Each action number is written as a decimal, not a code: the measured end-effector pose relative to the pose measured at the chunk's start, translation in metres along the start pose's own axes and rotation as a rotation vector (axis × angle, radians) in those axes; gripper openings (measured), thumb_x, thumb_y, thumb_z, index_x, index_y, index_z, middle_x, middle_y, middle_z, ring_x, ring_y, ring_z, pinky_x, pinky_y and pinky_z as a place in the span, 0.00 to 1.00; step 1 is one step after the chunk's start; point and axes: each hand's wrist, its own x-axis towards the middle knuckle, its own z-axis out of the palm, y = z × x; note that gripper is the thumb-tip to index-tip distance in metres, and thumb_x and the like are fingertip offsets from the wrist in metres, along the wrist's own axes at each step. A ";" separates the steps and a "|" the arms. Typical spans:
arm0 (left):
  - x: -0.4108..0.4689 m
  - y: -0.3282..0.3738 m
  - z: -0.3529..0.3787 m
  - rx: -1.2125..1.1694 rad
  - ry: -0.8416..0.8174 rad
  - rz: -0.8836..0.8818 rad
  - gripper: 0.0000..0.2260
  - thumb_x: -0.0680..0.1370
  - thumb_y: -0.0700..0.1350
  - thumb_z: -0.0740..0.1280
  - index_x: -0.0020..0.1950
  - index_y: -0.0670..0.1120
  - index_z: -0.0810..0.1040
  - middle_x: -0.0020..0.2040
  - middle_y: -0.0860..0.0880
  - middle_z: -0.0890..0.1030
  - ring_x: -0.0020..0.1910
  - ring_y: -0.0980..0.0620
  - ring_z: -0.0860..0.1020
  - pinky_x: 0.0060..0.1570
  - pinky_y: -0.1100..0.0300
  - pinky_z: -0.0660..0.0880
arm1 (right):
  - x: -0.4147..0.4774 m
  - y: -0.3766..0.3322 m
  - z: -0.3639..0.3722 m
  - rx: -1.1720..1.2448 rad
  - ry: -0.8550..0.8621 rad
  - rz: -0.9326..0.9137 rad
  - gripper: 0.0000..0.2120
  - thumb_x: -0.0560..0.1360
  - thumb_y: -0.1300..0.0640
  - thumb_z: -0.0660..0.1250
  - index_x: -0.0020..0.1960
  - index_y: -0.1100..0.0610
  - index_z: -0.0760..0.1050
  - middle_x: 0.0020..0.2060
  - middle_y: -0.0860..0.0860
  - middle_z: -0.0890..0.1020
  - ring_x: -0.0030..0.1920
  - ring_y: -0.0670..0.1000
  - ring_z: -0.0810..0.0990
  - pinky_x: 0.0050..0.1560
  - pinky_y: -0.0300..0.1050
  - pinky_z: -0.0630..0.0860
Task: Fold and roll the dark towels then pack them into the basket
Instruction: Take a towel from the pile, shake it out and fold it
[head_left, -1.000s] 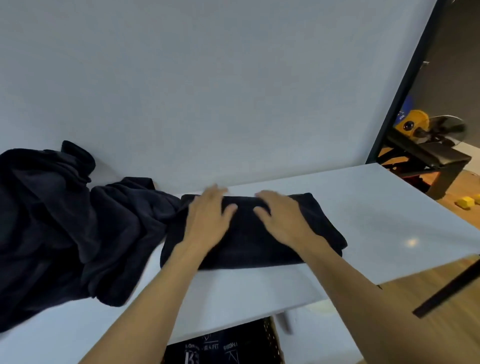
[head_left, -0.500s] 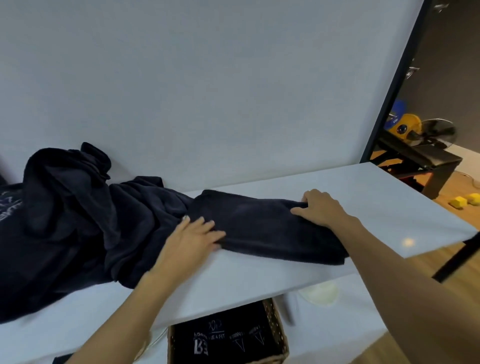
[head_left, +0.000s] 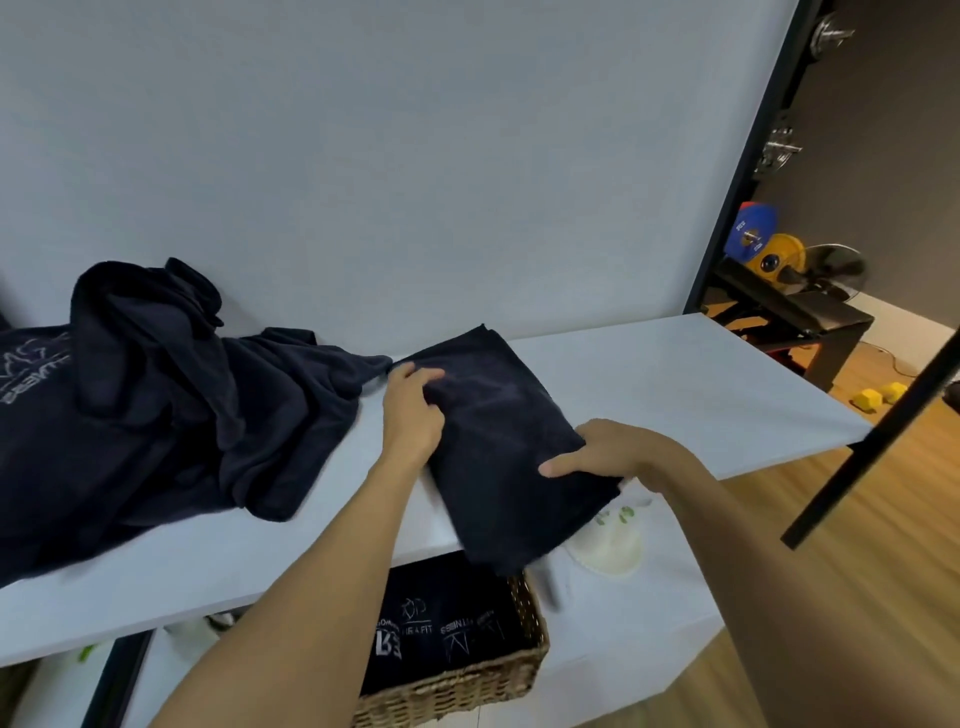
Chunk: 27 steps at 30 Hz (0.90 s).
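Observation:
A folded dark towel (head_left: 498, 426) lies lengthwise across the white table (head_left: 675, 395), and its near end hangs over the front edge. My left hand (head_left: 413, 410) grips the towel's left edge near the far end. My right hand (head_left: 608, 449) holds the right edge closer to me, with the thumb on top. Below the table's edge stands a wicker basket (head_left: 467, 686) holding dark rolled towels with white logos. A heap of unfolded dark towels (head_left: 156, 395) lies on the left of the table.
A grey wall rises right behind the table. A white cloth item (head_left: 613, 545) lies on the lower white surface beside the basket. To the right are a black post (head_left: 872, 452), a bench (head_left: 810, 317) and coloured weight plates (head_left: 763, 249) over a wooden floor.
The folded towel has turned from lying crosswise to lengthwise, its near end now over the table's edge. Both hands shifted to its side edges. The view tilted down, showing more of the basket.

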 end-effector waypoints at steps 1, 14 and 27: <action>0.002 0.003 -0.004 -0.016 0.017 -0.005 0.23 0.76 0.28 0.60 0.68 0.45 0.75 0.77 0.46 0.61 0.75 0.49 0.62 0.66 0.69 0.56 | -0.007 -0.002 0.003 0.098 -0.021 -0.002 0.20 0.72 0.44 0.72 0.58 0.55 0.75 0.53 0.52 0.81 0.50 0.51 0.81 0.48 0.45 0.81; -0.150 -0.037 -0.025 0.621 -0.338 0.695 0.39 0.70 0.73 0.61 0.74 0.52 0.68 0.75 0.50 0.66 0.76 0.48 0.61 0.76 0.51 0.49 | -0.059 0.023 0.043 0.644 -0.027 -0.209 0.08 0.77 0.52 0.70 0.54 0.51 0.83 0.45 0.51 0.83 0.34 0.49 0.80 0.37 0.41 0.74; -0.138 -0.014 -0.066 -0.121 -0.199 0.144 0.05 0.78 0.40 0.69 0.51 0.48 0.83 0.46 0.56 0.85 0.47 0.58 0.82 0.48 0.63 0.79 | -0.066 0.016 0.039 0.346 0.125 -0.381 0.07 0.77 0.54 0.70 0.52 0.55 0.78 0.37 0.53 0.86 0.35 0.51 0.84 0.32 0.41 0.73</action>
